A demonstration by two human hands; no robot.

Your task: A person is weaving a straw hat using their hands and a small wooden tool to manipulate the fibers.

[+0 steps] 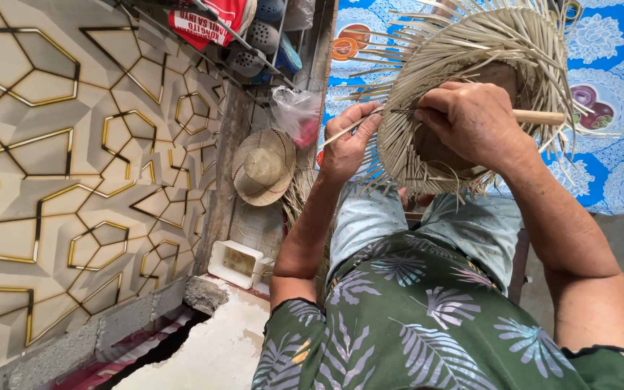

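Up close, left hand [348, 144] pinching a loose straw strand [341, 133], right hand [471, 119] closed round a wooden-handled awl [539, 116] — both against a half-woven straw hat [471, 50], finished hat [263, 166] nearby.

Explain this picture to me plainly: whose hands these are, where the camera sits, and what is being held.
There is no machine here. One camera, worn on a person's head, looks down at that person's own two bare hands. The left hand steadies a half-woven straw hat, its loose strips sticking out all around, and pinches one strip. The right hand grips a wooden-handled tool with a thin metal point pushed into the weave. Behind lies a blue patterned cloth. A finished straw hat hangs nearby, and a white tub sits on the floor.
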